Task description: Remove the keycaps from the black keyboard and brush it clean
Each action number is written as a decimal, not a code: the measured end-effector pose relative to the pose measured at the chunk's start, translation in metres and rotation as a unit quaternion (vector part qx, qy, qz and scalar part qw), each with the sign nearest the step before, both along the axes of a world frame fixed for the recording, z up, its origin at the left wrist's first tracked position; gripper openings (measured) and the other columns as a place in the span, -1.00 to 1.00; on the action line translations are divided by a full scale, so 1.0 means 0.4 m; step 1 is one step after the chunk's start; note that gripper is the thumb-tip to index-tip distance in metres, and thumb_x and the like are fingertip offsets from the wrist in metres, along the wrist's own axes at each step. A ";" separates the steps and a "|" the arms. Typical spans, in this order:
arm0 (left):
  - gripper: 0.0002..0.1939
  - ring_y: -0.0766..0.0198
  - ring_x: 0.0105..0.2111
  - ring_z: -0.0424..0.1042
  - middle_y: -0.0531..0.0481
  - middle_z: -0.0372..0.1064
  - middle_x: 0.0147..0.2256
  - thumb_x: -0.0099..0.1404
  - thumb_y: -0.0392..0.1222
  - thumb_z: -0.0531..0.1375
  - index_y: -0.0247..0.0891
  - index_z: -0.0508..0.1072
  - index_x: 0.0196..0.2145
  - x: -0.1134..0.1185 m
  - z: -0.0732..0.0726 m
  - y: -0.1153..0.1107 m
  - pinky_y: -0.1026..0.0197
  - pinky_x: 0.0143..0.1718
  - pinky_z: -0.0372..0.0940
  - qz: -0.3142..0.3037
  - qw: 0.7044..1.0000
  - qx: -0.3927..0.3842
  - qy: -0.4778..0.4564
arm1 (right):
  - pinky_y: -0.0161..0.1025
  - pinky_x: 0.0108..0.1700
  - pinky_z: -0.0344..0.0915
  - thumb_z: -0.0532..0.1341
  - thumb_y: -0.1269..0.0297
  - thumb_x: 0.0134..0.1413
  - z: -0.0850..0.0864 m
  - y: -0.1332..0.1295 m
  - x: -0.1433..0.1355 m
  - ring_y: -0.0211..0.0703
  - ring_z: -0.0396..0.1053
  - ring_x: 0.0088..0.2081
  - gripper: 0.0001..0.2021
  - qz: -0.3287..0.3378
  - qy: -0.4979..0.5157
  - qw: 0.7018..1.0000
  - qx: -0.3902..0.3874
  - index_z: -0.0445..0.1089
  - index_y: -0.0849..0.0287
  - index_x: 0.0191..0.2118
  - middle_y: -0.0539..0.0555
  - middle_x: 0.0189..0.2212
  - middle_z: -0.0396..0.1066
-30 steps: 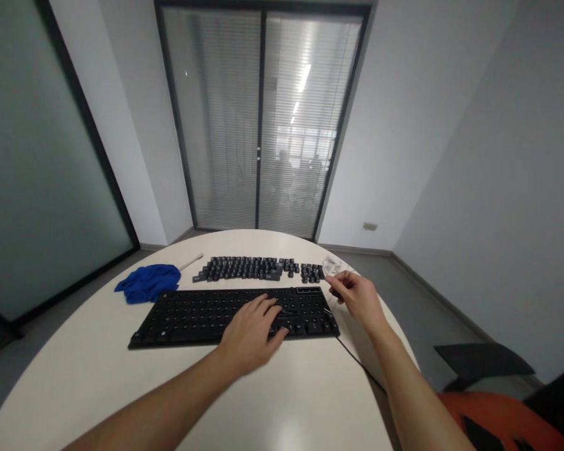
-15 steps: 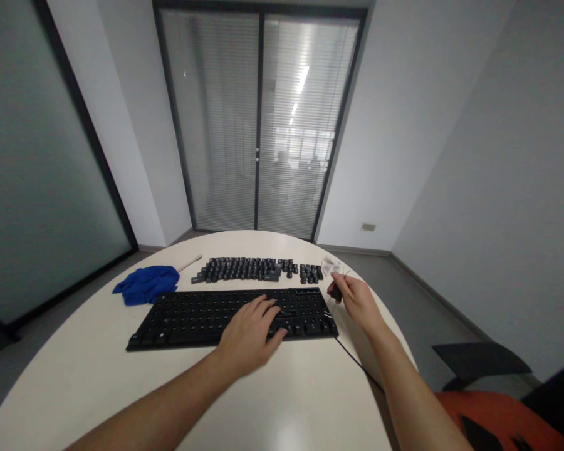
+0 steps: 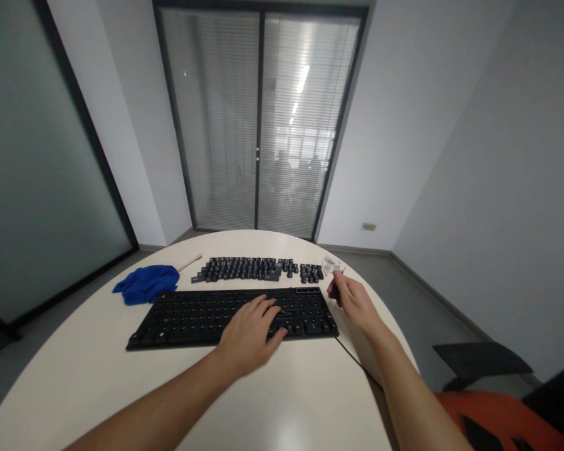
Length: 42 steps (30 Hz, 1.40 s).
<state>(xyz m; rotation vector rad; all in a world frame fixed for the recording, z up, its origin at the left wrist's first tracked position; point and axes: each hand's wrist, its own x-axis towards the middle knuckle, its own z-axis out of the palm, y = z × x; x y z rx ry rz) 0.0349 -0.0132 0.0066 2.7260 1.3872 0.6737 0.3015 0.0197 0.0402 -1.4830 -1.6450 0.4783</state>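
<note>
A black keyboard (image 3: 192,316) lies across the table, most of its keycaps off and its small key posts bare. My left hand (image 3: 251,335) rests flat on its right half, fingers spread and holding nothing. Just beyond the keyboard's right end, my right hand (image 3: 355,300) is closed round a small black keycap puller (image 3: 335,292), mostly hidden by the fingers; a bit of thin wire shows above the thumb. Behind the keyboard, loose black keycaps (image 3: 239,269) stand in rows laid out like a keyboard. The number-pad keycaps (image 3: 311,273) form a separate block at the right.
A crumpled blue cloth (image 3: 148,285) and a pale-handled brush or stick (image 3: 190,262) lie at the left. Clear plastic wrapping (image 3: 329,264) sits past my right hand. The keyboard's cable (image 3: 357,362) runs off the round white table (image 3: 282,413). An orange chair (image 3: 498,416) stands at right.
My right wrist has turned slightly, so less of the keycap puller and its wires shows. My left hand and the keyboard have stayed put.
</note>
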 end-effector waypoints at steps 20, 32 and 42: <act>-0.53 -0.02 0.23 0.17 -0.13 0.30 0.17 0.39 0.05 0.04 -0.25 0.37 0.12 0.000 0.001 0.000 -0.08 0.23 0.12 0.002 1.000 -0.001 0.012 | -0.26 -0.41 0.18 -0.16 -0.15 0.32 0.000 0.000 -0.012 -0.19 0.28 -0.56 -0.41 0.030 -0.026 0.999 -0.035 0.33 0.15 -0.49 0.00 -0.61 0.34; -0.52 -0.02 0.23 0.17 -0.11 0.30 0.17 0.39 0.06 0.03 -0.24 0.36 0.13 0.000 -0.005 0.003 -0.09 0.22 0.13 0.004 1.000 0.004 0.011 | -0.27 -0.44 0.21 -0.13 -0.18 0.29 0.007 -0.008 -0.012 -0.21 0.27 -0.58 -0.43 0.056 -0.019 0.996 -0.067 0.30 0.16 -0.48 -0.01 -0.59 0.34; -0.53 -0.03 0.21 0.19 -0.11 0.32 0.16 0.38 0.06 0.05 -0.24 0.37 0.12 0.001 -0.007 0.003 -0.09 0.20 0.16 0.002 1.000 0.014 0.011 | -0.27 -0.46 0.21 -0.14 -0.17 0.30 0.017 -0.012 -0.008 -0.21 0.27 -0.61 -0.43 0.071 -0.043 0.993 -0.083 0.30 0.15 -0.48 -0.03 -0.64 0.31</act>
